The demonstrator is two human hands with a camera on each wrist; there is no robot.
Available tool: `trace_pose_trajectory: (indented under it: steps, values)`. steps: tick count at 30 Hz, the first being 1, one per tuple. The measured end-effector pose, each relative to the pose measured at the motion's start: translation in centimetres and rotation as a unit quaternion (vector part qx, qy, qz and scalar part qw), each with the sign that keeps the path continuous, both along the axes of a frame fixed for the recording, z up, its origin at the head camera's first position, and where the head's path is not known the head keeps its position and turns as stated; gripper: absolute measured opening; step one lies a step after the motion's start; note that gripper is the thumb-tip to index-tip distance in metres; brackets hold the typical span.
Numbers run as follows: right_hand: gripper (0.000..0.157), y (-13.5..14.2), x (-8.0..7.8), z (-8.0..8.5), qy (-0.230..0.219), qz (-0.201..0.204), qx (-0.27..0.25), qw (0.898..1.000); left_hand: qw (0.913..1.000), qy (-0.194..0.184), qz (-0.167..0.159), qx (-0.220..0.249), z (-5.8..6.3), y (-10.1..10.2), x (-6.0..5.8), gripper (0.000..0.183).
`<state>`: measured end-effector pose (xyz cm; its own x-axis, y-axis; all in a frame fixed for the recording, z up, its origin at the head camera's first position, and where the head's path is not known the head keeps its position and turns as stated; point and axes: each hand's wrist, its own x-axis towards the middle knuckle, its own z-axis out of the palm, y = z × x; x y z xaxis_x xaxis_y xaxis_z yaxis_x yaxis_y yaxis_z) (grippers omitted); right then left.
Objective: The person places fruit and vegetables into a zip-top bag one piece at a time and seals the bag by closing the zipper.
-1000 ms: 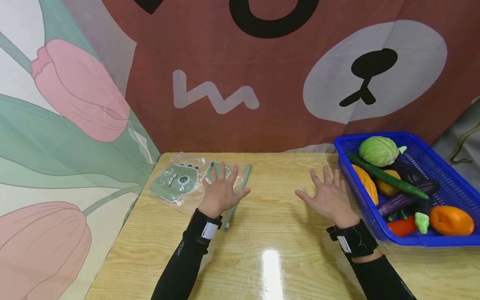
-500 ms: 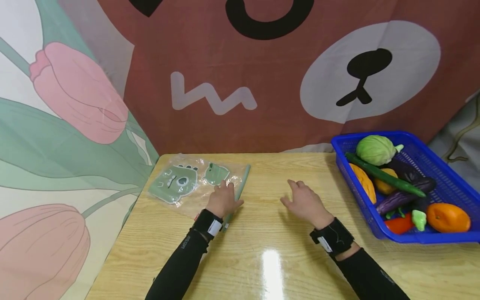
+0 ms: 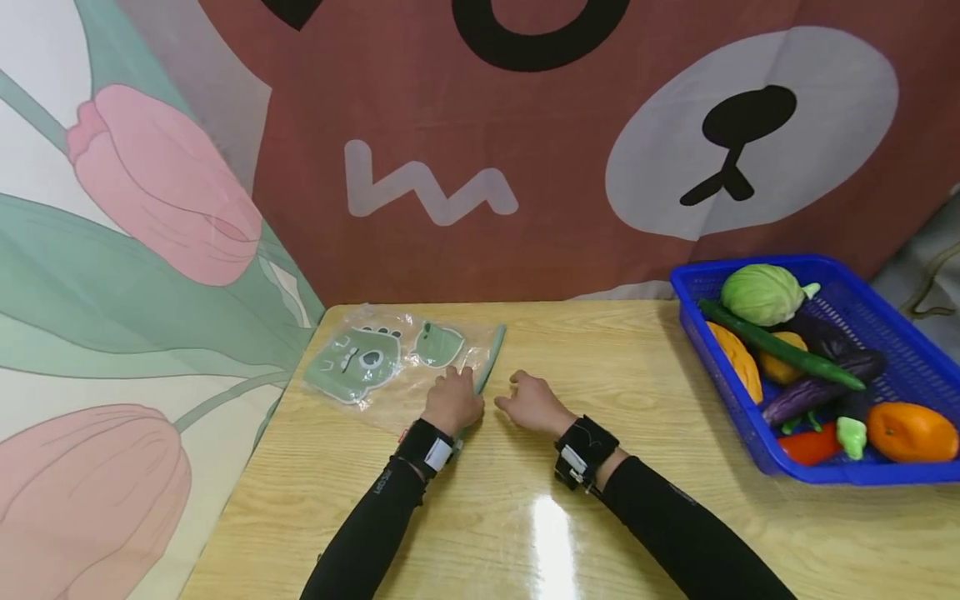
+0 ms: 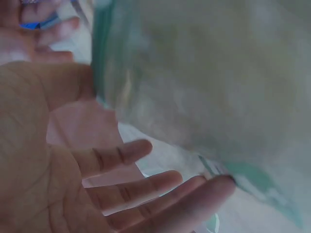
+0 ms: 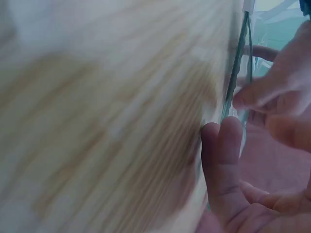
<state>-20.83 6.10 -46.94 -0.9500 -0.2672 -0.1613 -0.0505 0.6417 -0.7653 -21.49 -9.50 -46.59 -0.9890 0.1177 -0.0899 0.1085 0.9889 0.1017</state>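
Plastic bag (image 3: 397, 371), green zip edge (image 3: 491, 358) rightward, lengthwise near to far; left grip (image 3: 454, 400), right grip (image 3: 536, 404) both spread.

Head view bright, table (image 3: 551, 542) glaring at six o'clock; left wrist view (dimmer, bluish) blurs the plastic bag (image 4: 204, 82) toward one o'clock.

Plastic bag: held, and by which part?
The left hand touches the bag at its green zip edge; whether it grips cannot be told. The right hand holds nothing.
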Motion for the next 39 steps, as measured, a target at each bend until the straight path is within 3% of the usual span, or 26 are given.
trace_pose_trajectory:
  steps: [5,7,12,16,25,33,39]
  values:
    - [0.048,-1.3,-1.2,-0.6,-0.032,-0.039,-0.051,0.997,0.9999,0.014,-0.002,-0.001,-0.1,0.3,0.0,0.032]
    - [0.045,-1.7,-1.5,-1.0,-0.052,-0.053,-0.095,0.993,0.9997,0.024,-0.006,0.000,0.1,0.4,0.1,0.029]
    - [0.038,-2.2,-2.2,-1.5,-0.124,-0.088,-0.216,0.965,0.9992,0.038,-0.012,0.004,0.6,0.7,0.0,0.025]
    - [0.031,-2.1,-2.3,-1.7,-0.152,-0.102,-0.247,0.951,0.9989,0.043,-0.013,0.014,1.1,0.9,0.3,0.022]
    - [0.028,-1.8,-2.2,-1.9,-0.167,-0.108,-0.252,0.947,0.9892,0.132,-0.046,0.045,2.2,1.1,1.8,0.013]
    - [0.029,-1.0,-1.6,-1.7,-0.184,-0.080,-0.280,0.939,0.9873,0.117,-0.056,0.092,3.4,1.6,2.8,0.014]
    - [0.032,-0.3,-0.4,-0.6,-0.143,-0.034,-0.300,0.943,0.9800,0.119,-0.072,0.143,4.1,1.8,3.6,0.016]
